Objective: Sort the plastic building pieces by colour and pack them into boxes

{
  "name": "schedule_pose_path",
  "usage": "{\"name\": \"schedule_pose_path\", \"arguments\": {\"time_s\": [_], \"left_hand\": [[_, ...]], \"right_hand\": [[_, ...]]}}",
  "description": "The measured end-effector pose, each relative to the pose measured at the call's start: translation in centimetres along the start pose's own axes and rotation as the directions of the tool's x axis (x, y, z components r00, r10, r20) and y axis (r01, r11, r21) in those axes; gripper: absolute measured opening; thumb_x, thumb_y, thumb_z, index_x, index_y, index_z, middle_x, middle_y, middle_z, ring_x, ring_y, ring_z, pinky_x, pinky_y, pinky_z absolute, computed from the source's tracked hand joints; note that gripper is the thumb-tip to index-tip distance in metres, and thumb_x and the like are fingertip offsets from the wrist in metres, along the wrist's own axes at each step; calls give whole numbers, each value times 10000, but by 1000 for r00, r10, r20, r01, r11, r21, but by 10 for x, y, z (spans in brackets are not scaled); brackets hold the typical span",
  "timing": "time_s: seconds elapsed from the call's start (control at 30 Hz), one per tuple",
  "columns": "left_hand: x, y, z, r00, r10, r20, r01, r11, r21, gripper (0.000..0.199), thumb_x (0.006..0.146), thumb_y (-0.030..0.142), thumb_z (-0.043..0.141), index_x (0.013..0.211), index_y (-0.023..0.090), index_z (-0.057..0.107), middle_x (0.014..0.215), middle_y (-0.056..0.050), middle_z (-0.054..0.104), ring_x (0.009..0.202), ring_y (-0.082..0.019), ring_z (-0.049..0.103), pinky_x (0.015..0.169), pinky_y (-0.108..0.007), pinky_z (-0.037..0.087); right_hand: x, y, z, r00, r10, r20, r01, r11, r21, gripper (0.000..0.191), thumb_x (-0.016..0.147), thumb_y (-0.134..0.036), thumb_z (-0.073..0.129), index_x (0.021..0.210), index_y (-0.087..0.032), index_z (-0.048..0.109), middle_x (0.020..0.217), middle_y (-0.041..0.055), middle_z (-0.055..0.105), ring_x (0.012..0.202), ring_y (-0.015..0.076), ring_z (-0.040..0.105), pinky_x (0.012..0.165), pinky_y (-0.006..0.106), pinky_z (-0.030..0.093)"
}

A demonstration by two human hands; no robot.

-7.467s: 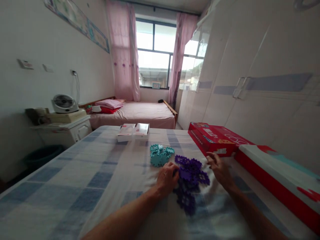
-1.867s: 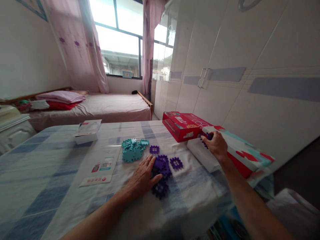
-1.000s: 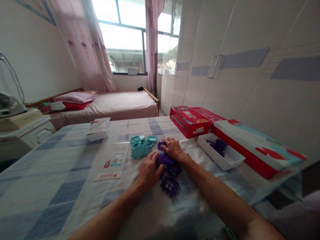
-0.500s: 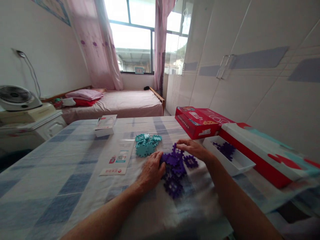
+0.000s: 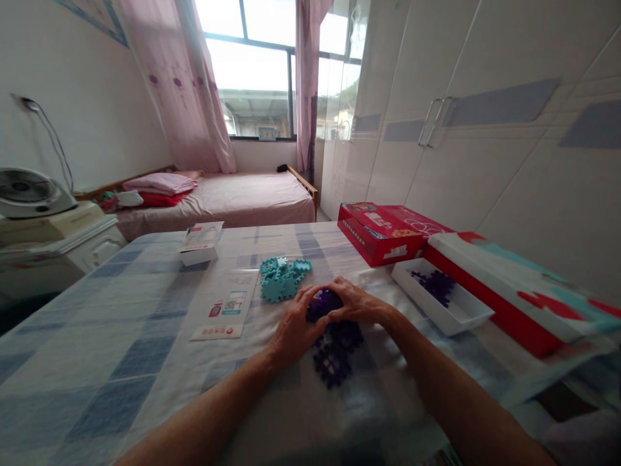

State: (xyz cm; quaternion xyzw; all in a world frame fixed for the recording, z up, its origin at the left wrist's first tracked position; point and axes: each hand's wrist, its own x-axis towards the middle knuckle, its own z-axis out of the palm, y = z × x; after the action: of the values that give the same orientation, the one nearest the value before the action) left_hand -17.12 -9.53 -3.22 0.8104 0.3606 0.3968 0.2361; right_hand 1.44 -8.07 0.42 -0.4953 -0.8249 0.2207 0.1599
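Purple gear-edged plastic pieces (image 5: pixel 324 305) lie bunched in front of me, framed by both my hands. My left hand (image 5: pixel 297 322) curves round their left side, fingertips on top and thumb at the near edge. From the right, my right hand (image 5: pixel 356 301) wraps the same bunch, its fingertips close to the left ones. More purple pieces (image 5: pixel 332 364) spread on the cloth just below my hands. Beyond my left hand sits a pile of turquoise gear-edged pieces (image 5: pixel 281 283). My palms hide part of the purple bunch.
A white tray (image 5: pixel 468 320) with purple pieces (image 5: pixel 433 285) stands at right, beside a red box (image 5: pixel 383 234) and a long red-and-white box lid (image 5: pixel 509 285). On the left are a printed leaflet (image 5: pixel 226 307) and a small white box (image 5: pixel 201 244). A checked cloth (image 5: pixel 130 362) covers the table.
My right hand has moved left and down onto the purple pieces, meeting my left hand. The loose purple piece at the right no longer shows there. The view has shifted slightly.
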Motion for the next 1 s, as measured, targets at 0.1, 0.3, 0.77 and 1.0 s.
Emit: {"name": "schedule_pose_path", "arguments": {"time_s": [0.1, 0.3, 0.77, 1.0], "left_hand": [[0, -1, 1, 997, -46, -56, 45, 999, -16, 497, 751, 199, 561, 1234, 171, 449, 1293, -110, 450, 1218, -250, 436, 1043, -423, 357], [1, -2, 0, 992, -128, -6, 115, 910, -398, 463, 771, 212, 542, 1223, 169, 451, 1343, -127, 394, 1145, -231, 512, 957, -395, 456], [1, 1, -7, 976, -150, -158, 75, 911, -405, 338, 851, 310, 481, 1170, 203, 511, 1312, -84, 436, 1152, -208, 487, 938, -351, 443], [5, -14, -6, 966, -229, -120, 198, 954, -227, 346, 877, 348, 391, 1132, 170, 544, 1218, -92, 503, 1131, -212, 482, 925, -358, 427]], "right_hand": [[1, -1, 2, 1000, -26, -5, 26, 1000, 9, 538, 650, -336, 711, 1141, -190, 548, 1033, 58, 507, 978, 203, 491, 875, 331, 397], [1, -8, -1, 1000, -11, 25, 10, 998, 60, 531, 638, -277, 705, 1131, -181, 531, 1060, 57, 541, 987, 212, 505, 864, 341, 399], [3, -4, 1, 999, 11, -42, -10, 1000, 10, 395, 609, -329, 722, 937, -182, 558, 892, 12, 559, 819, 166, 513, 697, 267, 404], [-22, 1, -45, 946, 192, -261, -146, 972, 187, 392, 636, -408, 706, 916, -177, 559, 820, 12, 616, 731, 153, 553, 627, 251, 417]]}}
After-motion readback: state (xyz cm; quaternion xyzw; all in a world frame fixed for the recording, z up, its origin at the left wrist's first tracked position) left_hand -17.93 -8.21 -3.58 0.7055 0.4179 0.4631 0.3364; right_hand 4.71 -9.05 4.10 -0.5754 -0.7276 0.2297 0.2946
